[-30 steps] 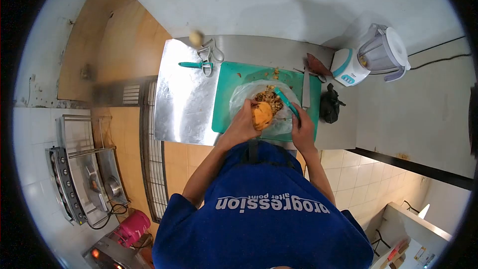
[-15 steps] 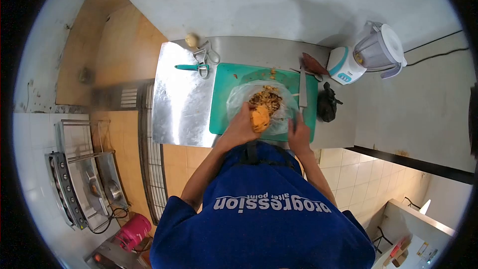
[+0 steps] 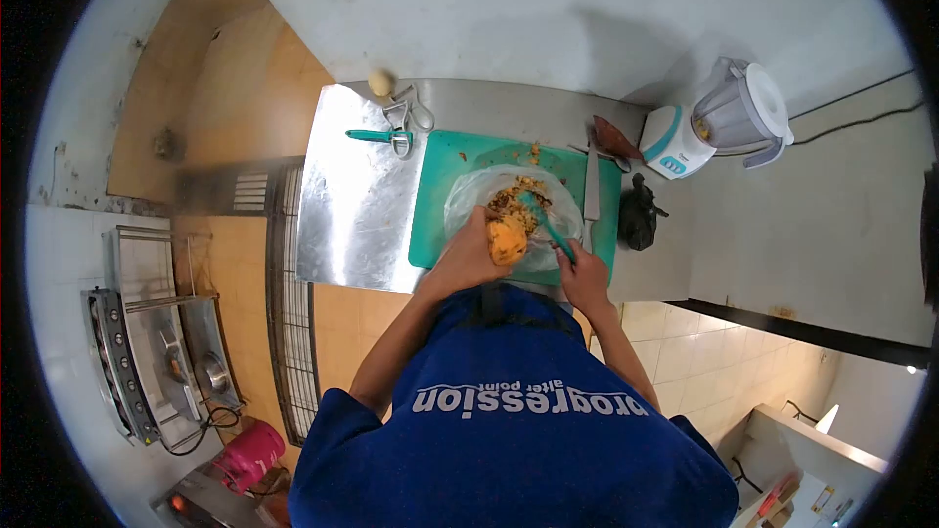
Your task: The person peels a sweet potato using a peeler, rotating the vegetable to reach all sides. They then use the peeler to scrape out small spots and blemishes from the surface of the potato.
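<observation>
My left hand (image 3: 468, 256) is wrapped round an orange piece of food (image 3: 507, 242) with dark spots, above the near left part of a clear plastic bag (image 3: 468, 198). In my right hand (image 3: 585, 277) is a teal-handled tool (image 3: 558, 238), its far end over the brown and yellow scraps (image 3: 511, 198) on the bag. What the tool's tip is, I cannot make out. The bag lies on a green cutting board (image 3: 430, 205). A knife (image 3: 593, 186) rests along the board's right side, beyond my right hand.
A teal-handled peeler (image 3: 372, 136), a metal tool (image 3: 419, 110) and a pale round item (image 3: 380, 83) sit at the back left of the steel counter (image 3: 328, 205). Rightward are a reddish-brown item (image 3: 614, 138), a black bag (image 3: 640, 215) and a blender (image 3: 729, 117).
My right hand now holds the teal-handled tool, extended over the scraps. Before, that hand was near the knife's handle. My left hand still holds the orange food.
</observation>
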`<state>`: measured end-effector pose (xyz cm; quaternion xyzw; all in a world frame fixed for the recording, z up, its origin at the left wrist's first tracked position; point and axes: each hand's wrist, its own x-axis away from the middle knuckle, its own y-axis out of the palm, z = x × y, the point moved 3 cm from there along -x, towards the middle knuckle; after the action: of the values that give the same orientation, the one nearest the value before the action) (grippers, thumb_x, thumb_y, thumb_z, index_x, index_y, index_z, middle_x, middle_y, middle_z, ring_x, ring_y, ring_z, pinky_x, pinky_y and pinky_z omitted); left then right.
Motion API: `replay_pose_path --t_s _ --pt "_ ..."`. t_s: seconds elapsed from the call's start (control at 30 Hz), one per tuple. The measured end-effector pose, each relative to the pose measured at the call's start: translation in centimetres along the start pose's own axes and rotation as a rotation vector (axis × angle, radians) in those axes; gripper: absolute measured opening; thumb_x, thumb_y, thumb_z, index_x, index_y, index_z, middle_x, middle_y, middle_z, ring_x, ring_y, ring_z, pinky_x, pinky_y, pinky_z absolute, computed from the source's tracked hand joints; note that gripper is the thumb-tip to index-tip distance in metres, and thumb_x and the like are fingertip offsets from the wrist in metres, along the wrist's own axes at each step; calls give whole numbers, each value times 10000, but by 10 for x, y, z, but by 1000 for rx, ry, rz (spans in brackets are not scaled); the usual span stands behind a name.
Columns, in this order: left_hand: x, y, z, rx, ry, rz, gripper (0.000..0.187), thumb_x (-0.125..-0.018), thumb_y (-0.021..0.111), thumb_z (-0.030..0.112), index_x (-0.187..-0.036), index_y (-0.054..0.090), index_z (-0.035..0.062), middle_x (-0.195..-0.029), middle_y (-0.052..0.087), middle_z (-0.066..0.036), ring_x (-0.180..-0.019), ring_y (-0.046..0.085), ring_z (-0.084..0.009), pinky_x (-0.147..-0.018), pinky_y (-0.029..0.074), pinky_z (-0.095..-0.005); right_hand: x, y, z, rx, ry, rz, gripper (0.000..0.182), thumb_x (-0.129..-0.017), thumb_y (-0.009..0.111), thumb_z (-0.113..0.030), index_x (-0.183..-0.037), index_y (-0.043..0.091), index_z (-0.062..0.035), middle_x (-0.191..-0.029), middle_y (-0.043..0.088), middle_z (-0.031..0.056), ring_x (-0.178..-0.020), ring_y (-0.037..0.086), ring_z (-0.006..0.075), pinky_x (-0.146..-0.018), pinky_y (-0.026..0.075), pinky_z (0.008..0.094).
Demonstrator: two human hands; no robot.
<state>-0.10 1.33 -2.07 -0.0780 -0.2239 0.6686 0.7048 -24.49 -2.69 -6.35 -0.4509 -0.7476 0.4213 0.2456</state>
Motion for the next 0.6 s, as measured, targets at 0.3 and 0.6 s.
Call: replay_pose_path --t_s 0.3,0.6 --pt "0 1 -4 -20 12 46 862 -621 902 218 -1293 404 9 -1218 608 -265 -1151 613 -426 -957 499 -454 -9 -32 -16 -1199 464 -215 367 -1087 473 -395 -1145 613 -62 -639 324 -63 -519 270 62 -501 269 261" --pt "-2 -2 -2 6 36 45 861 -632 914 194 -1292 385 33 -1247 575 -257 -1198 586 -417 -1008 488 -459 2 -4 -14 -1 -97 222 318 -1065 495 -305 -1187 613 -36 -669 543 74 -555 512 230 -532 411 388"
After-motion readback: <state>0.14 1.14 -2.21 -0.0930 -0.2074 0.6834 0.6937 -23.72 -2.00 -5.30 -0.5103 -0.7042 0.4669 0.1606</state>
